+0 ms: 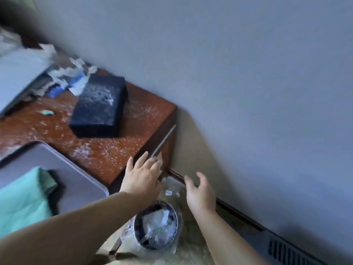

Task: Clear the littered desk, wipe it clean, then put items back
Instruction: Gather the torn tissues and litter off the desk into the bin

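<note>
A reddish wooden desk (122, 150) is dusted with white crumbs. A black box (99, 108), also speckled white, lies on it near the wall. Torn paper scraps (72, 77) pile up at the back left. A grey laptop (63, 175) sits at the front left with a folded green cloth (23, 199) on it. My left hand (143, 176) hovers open over the desk's right front corner, fingers spread. My right hand (200, 194) is open in the air past the desk's edge, above the floor. Below them stands a round bin (156, 228) lined with plastic and holding scraps.
A grey wall (248, 92) runs close along the desk's right side, with a dark baseboard (238, 213) and a floor vent (290, 251). A white flat object (17, 77) lies at the far left. A small green scrap (46, 112) rests on the desk. Paper bits lie on the floor.
</note>
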Tool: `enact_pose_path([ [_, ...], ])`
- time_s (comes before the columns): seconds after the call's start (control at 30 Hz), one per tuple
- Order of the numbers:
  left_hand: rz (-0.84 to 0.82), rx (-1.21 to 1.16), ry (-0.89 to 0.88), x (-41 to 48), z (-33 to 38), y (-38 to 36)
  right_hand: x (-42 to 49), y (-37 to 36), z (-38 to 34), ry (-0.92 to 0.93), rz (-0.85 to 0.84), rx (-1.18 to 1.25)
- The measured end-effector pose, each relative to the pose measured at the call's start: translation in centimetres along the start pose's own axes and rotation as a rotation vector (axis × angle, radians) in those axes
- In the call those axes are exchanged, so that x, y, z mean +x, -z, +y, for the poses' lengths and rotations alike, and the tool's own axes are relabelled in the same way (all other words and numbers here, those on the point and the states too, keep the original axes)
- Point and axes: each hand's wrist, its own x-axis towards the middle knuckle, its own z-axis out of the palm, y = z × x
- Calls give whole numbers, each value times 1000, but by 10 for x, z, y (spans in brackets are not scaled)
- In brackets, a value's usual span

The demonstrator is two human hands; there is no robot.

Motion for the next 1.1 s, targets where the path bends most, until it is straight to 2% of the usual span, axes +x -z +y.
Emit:
enact_pose_path([
  [0.07,49,-7,37,-16,-26,43,-21,7,-42,104,21,-82],
  [0.2,82,-84,221,-60,-90,101,-67,-3,-123,303,-22,-184],
  [0.33,37,-88,297,-105,-166,134,-116,-48,-188,504,-92,-324],
  [0.43,89,-147,353,-129,-225,150,-147,-102,-226,582,-174,-397],
  [0.63,135,-210,383,-179,-347,157,-214,-214,-264,575,-293,-392],
  [0.83,121,-261,453,-226,-457,155,-248,-283,-289,533,-181,-457],
  [0.97,113,-266,423,-233,-498,157,-252,-307,-299,434,-141,-421],
  [1.1,83,-300,374,-215,-506,156,-249,-324,-301,397,-139,-380],
])
